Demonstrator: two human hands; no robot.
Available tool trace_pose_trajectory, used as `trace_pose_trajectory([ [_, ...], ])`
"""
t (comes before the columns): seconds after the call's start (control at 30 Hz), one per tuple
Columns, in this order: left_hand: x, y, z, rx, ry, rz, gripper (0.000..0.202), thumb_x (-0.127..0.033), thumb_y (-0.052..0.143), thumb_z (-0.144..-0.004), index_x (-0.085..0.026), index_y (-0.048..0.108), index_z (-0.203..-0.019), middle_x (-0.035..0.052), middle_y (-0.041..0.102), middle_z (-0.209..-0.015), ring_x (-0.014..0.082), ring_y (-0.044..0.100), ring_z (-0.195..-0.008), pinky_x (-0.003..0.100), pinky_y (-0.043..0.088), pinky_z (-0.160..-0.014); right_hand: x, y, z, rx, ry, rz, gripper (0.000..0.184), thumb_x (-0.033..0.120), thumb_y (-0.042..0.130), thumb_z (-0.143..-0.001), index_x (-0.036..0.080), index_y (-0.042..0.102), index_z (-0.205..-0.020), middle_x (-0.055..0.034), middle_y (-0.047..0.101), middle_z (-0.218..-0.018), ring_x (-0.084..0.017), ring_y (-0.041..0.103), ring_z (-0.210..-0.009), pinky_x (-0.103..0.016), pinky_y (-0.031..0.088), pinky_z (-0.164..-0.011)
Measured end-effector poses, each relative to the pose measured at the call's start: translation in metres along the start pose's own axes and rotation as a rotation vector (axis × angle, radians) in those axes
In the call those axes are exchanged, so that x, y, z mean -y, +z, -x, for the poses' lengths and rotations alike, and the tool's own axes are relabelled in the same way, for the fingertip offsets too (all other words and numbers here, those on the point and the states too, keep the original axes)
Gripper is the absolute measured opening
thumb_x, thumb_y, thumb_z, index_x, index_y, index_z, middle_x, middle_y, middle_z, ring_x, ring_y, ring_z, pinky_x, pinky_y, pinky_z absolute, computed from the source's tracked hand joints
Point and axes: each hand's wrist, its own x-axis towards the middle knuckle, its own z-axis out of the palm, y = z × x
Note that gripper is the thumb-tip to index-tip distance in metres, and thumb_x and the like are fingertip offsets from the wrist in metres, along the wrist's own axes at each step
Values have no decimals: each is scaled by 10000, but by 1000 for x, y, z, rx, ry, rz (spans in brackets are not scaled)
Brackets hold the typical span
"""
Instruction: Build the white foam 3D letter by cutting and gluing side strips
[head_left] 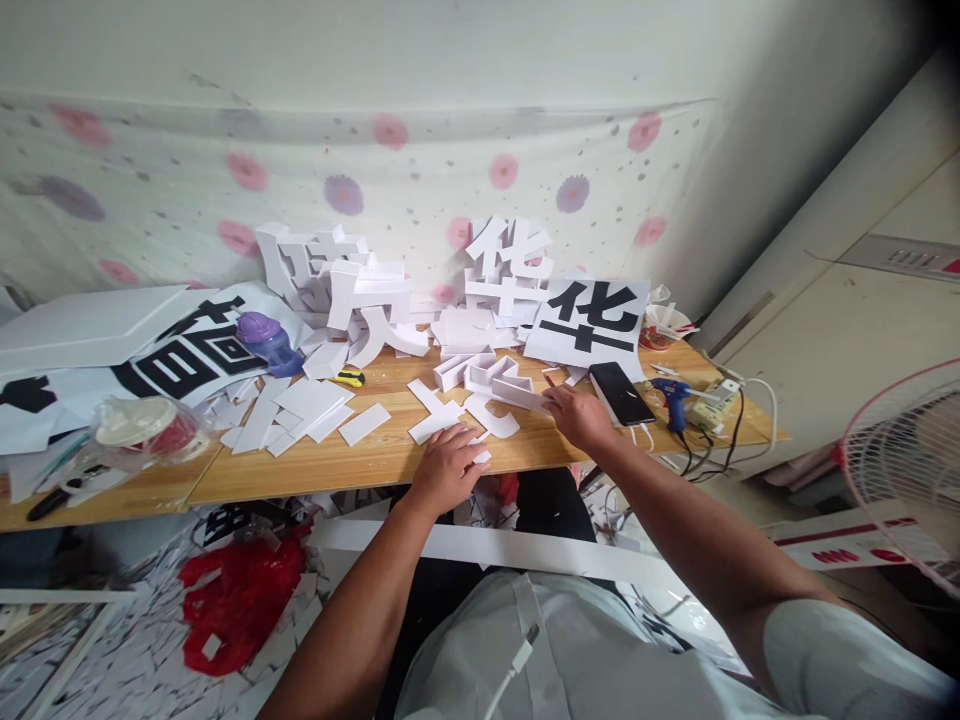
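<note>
My left hand (448, 466) lies flat, fingers out, on a flat white foam-board piece (439, 412) near the front edge of the wooden table (375, 462). My right hand (576, 415) rests just to the right of it, fingers curled on the end of a white foam-board letter shell (495, 382) with raised walls. Between the hands lies a curved white cut-out (495, 420). Behind them stands a heap of finished white 3D characters (420, 290).
A black phone (621, 393), a blue glue gun (671, 398) and a power strip (712, 405) lie right of my right hand. A printed character sheet (592, 320), a yellow knife (349, 378), a purple bottle (266, 342) and loose strips (300, 410) lie about. A fan (907, 470) stands right.
</note>
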Motion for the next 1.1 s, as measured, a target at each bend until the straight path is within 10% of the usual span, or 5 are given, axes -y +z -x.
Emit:
trace_pose_trajectory([
  [1.1, 2, 2, 2, -2, 6, 24, 331, -296, 728, -987, -329, 777, -1312, 42, 695, -1514, 342, 553, -1463, 596, 451, -1184, 1, 14, -12, 39, 49, 10, 238, 309, 582, -1061, 272, 788, -1175, -59, 819, -1221, -245, 756, -1065, -296, 513, -806],
])
